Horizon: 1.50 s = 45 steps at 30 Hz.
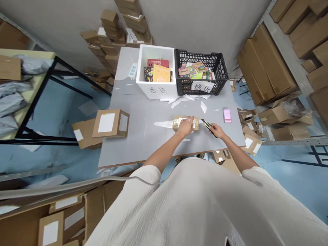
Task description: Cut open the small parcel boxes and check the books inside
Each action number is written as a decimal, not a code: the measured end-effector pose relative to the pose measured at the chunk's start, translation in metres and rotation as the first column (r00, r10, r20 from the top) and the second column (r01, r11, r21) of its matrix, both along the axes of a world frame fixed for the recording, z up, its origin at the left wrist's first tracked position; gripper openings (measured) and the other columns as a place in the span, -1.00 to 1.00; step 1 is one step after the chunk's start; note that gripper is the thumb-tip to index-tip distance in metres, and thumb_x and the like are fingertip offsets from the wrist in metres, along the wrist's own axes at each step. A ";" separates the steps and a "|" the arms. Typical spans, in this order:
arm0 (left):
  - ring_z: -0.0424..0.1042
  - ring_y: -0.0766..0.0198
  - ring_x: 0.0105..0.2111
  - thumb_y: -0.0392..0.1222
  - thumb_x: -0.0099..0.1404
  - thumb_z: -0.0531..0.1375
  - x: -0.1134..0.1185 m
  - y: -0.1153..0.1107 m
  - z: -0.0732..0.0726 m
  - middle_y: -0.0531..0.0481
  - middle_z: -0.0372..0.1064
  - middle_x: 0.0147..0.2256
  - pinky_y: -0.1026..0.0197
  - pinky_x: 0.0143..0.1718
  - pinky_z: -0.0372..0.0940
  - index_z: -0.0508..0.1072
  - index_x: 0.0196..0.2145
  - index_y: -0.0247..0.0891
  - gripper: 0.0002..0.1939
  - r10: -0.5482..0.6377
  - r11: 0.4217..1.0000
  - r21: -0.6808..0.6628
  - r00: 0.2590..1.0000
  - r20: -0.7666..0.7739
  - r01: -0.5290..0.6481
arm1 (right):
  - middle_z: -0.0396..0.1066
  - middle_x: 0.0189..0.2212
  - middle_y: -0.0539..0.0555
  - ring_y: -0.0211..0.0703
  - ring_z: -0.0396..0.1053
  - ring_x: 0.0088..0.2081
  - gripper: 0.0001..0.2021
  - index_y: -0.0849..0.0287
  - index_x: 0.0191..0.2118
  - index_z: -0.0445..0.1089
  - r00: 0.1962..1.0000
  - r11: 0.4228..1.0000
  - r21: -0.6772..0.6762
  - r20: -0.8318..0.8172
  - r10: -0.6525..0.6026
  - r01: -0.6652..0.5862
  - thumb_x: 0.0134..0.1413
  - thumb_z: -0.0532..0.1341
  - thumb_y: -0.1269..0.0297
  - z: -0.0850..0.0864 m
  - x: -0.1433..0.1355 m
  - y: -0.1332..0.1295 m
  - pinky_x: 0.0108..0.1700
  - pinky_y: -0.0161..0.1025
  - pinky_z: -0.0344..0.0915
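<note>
On the grey table [143,143], a small taped cardboard box [196,125] lies in front of me. My left hand [185,127] grips it from above, its fingers curled over the top and hiding much of the white label. In my right hand [217,131] is a black and yellow utility knife [207,124]. Its tip points up and left, close to the box's right end; whether the two touch I cannot tell. A strip of white paper or film [163,124] sticks out to the left of the box.
A white foam box [156,91] and a black crate [221,73], both holding books, stand at the table's back. A larger carton [123,123] sits on the left. A phone [227,115] lies on the right. Paper scraps [203,107] are scattered between.
</note>
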<state>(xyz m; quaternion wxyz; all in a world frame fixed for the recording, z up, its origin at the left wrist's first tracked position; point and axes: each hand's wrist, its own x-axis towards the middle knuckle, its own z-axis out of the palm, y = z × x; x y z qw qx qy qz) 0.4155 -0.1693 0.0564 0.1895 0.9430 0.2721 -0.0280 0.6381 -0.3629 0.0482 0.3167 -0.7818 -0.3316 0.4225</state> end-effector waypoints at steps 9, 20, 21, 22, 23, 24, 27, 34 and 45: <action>0.15 -0.23 0.53 -0.35 0.34 0.26 0.012 0.016 -0.014 -0.39 0.26 0.48 -0.29 0.49 0.07 0.21 0.56 -0.16 -0.13 0.047 0.999 -0.008 0.999 -0.010 -0.047 | 0.63 0.08 0.22 0.16 0.50 0.10 -0.55 0.06 0.30 0.55 0.868 0.957 -0.025 0.416 0.272 -0.288 0.52 0.16 0.01 0.013 -0.008 -0.006 0.21 0.04 0.37; 0.21 -0.20 0.48 -0.27 0.54 0.06 0.007 0.003 -0.014 -0.37 0.32 0.44 -0.29 0.47 0.10 0.24 0.57 -0.12 -0.31 0.055 0.998 0.005 0.998 0.014 -0.055 | 0.56 0.12 0.30 0.28 0.37 0.14 -0.49 0.03 0.42 0.53 0.734 0.935 -0.169 0.583 0.349 -0.310 0.49 0.23 0.07 0.001 -0.014 0.003 0.18 0.07 0.26; 0.20 -0.20 0.48 -0.26 0.54 0.07 0.005 0.000 -0.014 -0.37 0.30 0.45 -0.28 0.48 0.08 0.21 0.59 -0.13 -0.29 0.060 0.998 0.008 0.998 0.020 -0.060 | 0.55 0.13 0.31 0.29 0.37 0.13 -0.49 0.03 0.43 0.53 0.736 0.938 -0.159 0.585 0.341 -0.309 0.50 0.22 0.06 -0.002 -0.015 0.004 0.18 0.07 0.27; 0.19 -0.21 0.49 -0.25 0.53 0.06 0.003 -0.003 -0.016 -0.38 0.30 0.46 -0.28 0.49 0.07 0.20 0.60 -0.14 -0.28 0.064 0.998 0.011 0.998 0.029 -0.065 | 0.55 0.12 0.31 0.29 0.36 0.13 -0.48 0.02 0.43 0.52 0.737 0.941 -0.146 0.590 0.331 -0.306 0.50 0.21 0.06 -0.006 -0.016 0.004 0.17 0.08 0.27; 0.19 -0.21 0.49 -0.25 0.53 0.06 0.002 -0.006 -0.017 -0.38 0.29 0.47 -0.28 0.49 0.06 0.19 0.60 -0.16 -0.27 0.070 0.997 0.017 0.997 0.039 -0.071 | 0.55 0.12 0.31 0.29 0.36 0.12 -0.48 0.02 0.43 0.52 0.736 0.943 -0.133 0.595 0.322 -0.305 0.51 0.20 0.05 -0.009 -0.018 0.005 0.17 0.08 0.27; 0.19 -0.21 0.49 -0.25 0.53 0.05 0.001 -0.008 -0.018 -0.38 0.29 0.47 -0.28 0.50 0.05 0.19 0.60 -0.17 -0.27 0.077 0.997 0.025 0.996 0.050 -0.078 | 0.54 0.12 0.31 0.29 0.35 0.12 -0.48 0.01 0.44 0.52 0.735 0.945 -0.121 0.602 0.312 -0.302 0.51 0.19 0.05 -0.011 -0.018 0.005 0.17 0.08 0.27; 0.18 -0.20 0.51 -0.26 0.53 0.03 -0.002 -0.013 -0.021 -0.37 0.29 0.48 -0.28 0.51 0.03 0.19 0.61 -0.17 -0.26 0.097 0.994 0.043 0.993 0.073 -0.100 | 0.52 0.15 0.30 0.29 0.33 0.14 -0.48 0.01 0.45 0.50 0.730 0.947 -0.113 0.612 0.304 -0.300 0.53 0.16 0.05 -0.014 -0.019 0.002 0.18 0.08 0.25; 0.14 -0.16 0.55 -0.24 0.55 0.01 -0.005 -0.020 -0.019 -0.34 0.25 0.52 -0.25 0.53 0.02 0.18 0.62 -0.15 -0.27 0.126 0.992 0.026 0.991 0.055 -0.127 | 0.48 0.21 0.32 0.31 0.31 0.17 -0.46 0.04 0.49 0.45 0.715 0.945 -0.160 0.622 0.321 -0.285 0.57 0.10 0.06 -0.007 -0.019 -0.010 0.20 0.08 0.23; 0.14 -0.15 0.55 -0.23 0.55 0.02 -0.007 -0.021 -0.027 -0.32 0.27 0.51 -0.25 0.51 0.01 0.16 0.62 -0.11 -0.27 0.137 0.990 0.019 0.988 0.076 -0.139 | 0.49 0.23 0.32 0.31 0.29 0.20 -0.49 0.04 0.44 0.49 0.739 0.948 -0.117 0.601 0.305 -0.296 0.55 0.12 0.05 -0.012 -0.010 -0.004 0.21 0.10 0.22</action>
